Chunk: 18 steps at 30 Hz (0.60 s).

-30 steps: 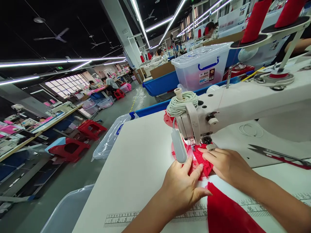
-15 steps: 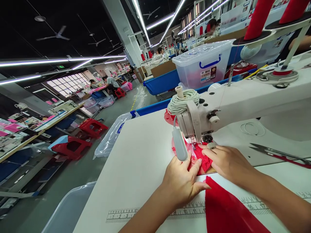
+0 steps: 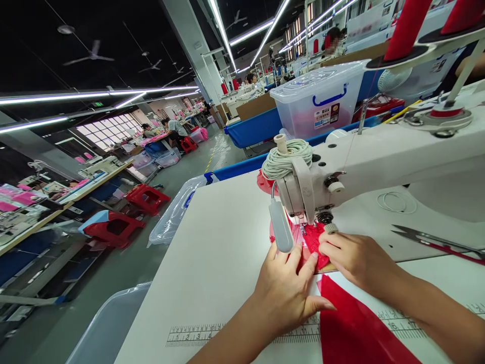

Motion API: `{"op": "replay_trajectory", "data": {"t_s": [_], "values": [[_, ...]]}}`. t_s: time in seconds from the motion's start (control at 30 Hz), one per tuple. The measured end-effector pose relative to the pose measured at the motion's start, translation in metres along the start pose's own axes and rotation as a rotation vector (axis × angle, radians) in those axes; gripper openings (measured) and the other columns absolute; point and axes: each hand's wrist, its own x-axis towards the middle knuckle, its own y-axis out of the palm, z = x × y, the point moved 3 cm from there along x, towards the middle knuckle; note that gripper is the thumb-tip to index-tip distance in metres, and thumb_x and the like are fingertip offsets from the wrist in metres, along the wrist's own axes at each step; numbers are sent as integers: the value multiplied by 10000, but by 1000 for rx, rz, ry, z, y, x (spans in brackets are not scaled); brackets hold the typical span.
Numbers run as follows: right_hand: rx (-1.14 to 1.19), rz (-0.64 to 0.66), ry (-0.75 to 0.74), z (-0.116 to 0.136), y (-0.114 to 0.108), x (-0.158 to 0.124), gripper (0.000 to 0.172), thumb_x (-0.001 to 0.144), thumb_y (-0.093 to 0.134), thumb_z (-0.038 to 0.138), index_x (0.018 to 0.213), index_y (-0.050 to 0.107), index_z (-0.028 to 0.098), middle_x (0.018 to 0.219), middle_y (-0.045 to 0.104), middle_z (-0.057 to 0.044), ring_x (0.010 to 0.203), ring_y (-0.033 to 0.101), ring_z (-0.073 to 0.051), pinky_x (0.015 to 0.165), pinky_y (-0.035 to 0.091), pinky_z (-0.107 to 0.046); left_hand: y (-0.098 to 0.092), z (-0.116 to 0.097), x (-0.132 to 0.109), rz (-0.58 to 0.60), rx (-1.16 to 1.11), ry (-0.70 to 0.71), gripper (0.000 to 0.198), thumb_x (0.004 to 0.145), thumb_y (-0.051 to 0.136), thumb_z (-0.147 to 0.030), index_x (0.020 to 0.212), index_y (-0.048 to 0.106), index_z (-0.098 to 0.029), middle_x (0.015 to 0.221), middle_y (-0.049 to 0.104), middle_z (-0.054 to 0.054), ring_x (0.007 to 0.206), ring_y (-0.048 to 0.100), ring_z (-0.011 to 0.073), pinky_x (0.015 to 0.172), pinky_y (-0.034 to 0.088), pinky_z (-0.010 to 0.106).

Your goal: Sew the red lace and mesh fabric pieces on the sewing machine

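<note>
Red lace fabric (image 3: 317,241) lies under the presser foot (image 3: 302,228) of a white sewing machine (image 3: 382,146). My left hand (image 3: 284,288) rests flat on its near left part, fingers spread and thumb out to the right. At the fabric's right edge, the fingers of my right hand (image 3: 354,258) are curled together in a pinch on the lace. A larger red cloth piece (image 3: 352,323) hangs over the table's front, just below my left thumb. A grey lamp (image 3: 281,227) hides part of the fabric near the needle.
Black-bladed scissors (image 3: 435,240) lie right of my right hand, near a loop of pale cord (image 3: 396,202). Printed ruler marks (image 3: 197,334) run along the white tabletop (image 3: 212,242). Beyond the machine stands a clear lidded box (image 3: 318,96). Red stools (image 3: 113,227) stand to the left.
My right fingers have drawn from stretched over the lace into a pinch at its edge. My left hand has shifted slightly down and right, its fingers still spread.
</note>
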Motion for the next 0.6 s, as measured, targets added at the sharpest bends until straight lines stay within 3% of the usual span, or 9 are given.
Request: {"op": "replay_trajectory", "data": {"t_s": [0.3,0.47,0.6], "values": [[-46,-13,16,-1,-2,5,239,812,404,0,732,502,203,699,568,3,563,506,-138,498,295,-265,2,2,-1,9,48,-13,876,912,23,-716,1229,620,-159,1146,644,153,995,580,289,929,441,483],[-57,15,61,-7,2,3,236,805,407,4,735,509,204,693,560,0,550,485,-142,497,278,-275,8,4,-3,30,93,-36,800,925,121,-719,1292,581,-178,1256,601,169,1094,562,311,934,448,495],[-44,33,77,-9,4,3,226,812,409,11,779,530,198,724,565,-12,566,494,-141,497,288,-266,8,6,-2,60,94,-31,636,960,307,-633,1299,558,-157,1290,575,181,1151,538,343,864,482,476]]}}
